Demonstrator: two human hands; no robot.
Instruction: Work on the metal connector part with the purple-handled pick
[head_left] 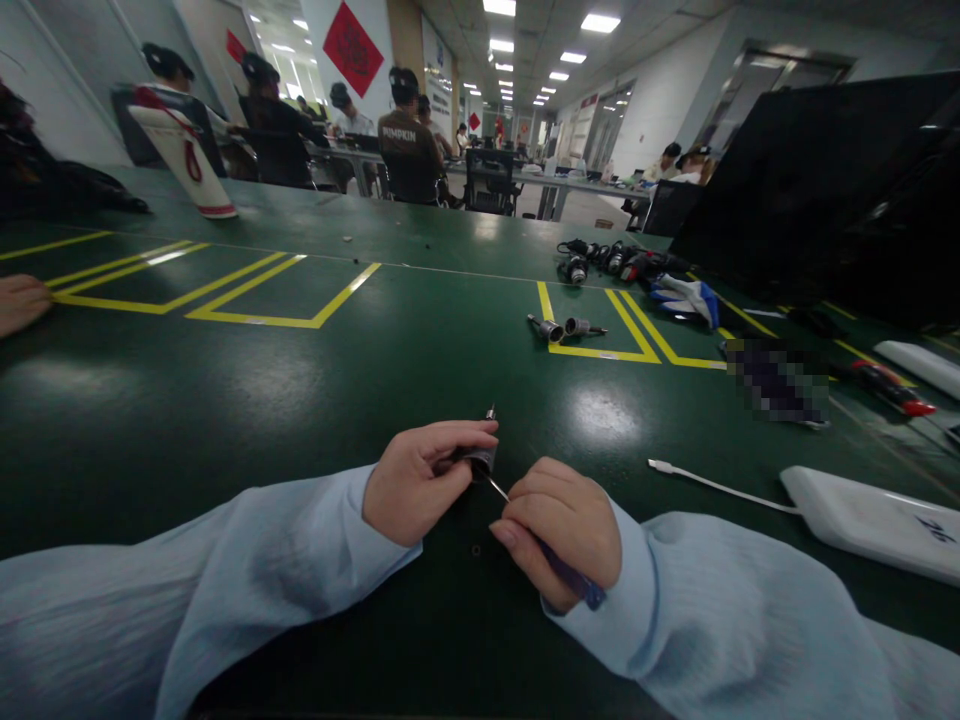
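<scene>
One other person's hand point(21, 303) shows at the far left edge, over the desk point(285, 390), well apart from the work. Near the middle, the left grip point(416, 482) pinches a cup-shaped metal bit point(484, 457) between thumb and fingers, its open mouth facing the lower right and its shank point(491, 411) poking out beyond the fingers; whether the bit touches the desk I cannot tell. A small ring point(475, 550) lies on the desk below. Into the mouth runs the thin shaft of a screwdriver point(496, 488), its handle wrapped in the closed right grip point(564, 522). The step in hand looks like loosening or prying something inside the bit, though the tip is hidden. The next move seems to call for a firm left hold, the shaft lined up with whatever it meets, and small, controlled turns from the right wrist, lest the tip slip. Farther right lie two similar bits point(551, 331), a white cable point(720, 484) and a white case point(874, 520).
</scene>
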